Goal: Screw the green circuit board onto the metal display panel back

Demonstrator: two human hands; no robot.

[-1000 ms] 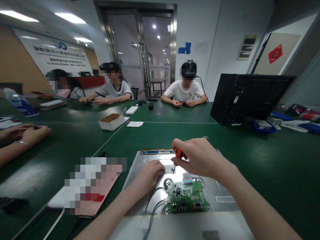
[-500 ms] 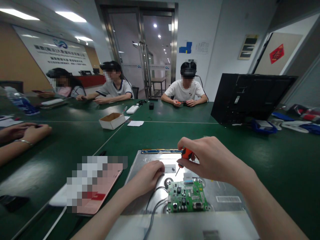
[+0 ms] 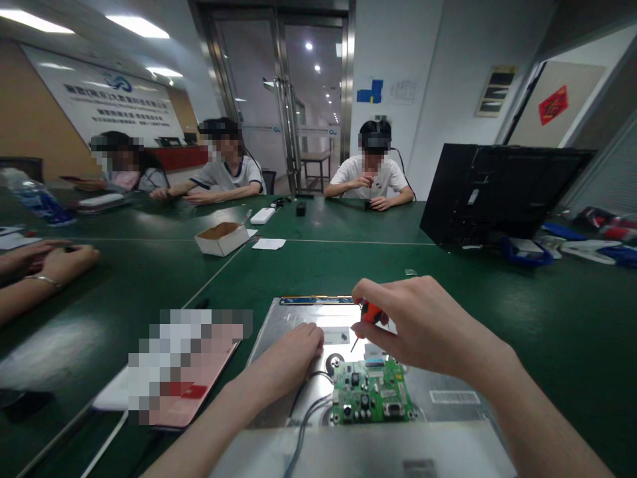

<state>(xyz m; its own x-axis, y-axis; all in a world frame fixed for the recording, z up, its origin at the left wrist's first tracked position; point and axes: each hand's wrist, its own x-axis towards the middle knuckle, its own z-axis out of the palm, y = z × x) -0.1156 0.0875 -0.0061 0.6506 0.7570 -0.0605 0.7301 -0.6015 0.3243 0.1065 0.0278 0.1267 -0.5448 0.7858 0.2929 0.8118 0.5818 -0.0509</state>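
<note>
While the circuit board (image 3: 371,392) sat on the metal panel (image 3: 442,385), flat on the green surface (image 3: 323,269), the left hand (image 3: 293,348) rested beyond it to the left, fingers curled; couldn't tell if gripping. The right hand (image 3: 423,318) gripped an orange screwdriver (image 3: 371,312), tip down near the board's far edge, contact unclear. Probably tool positioning; bringing the tip down would call for careful aim. Farther: open box (image 3: 216,247), black monitor (image 3: 497,192).

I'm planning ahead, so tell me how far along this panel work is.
Apparently done: the green board lies uncovered on the panel. In hand: the right hand holds an orange screwdriver, tip near the board; the left hand on the panel. Perhaps left: screwdriver work, the board being seated.
</note>
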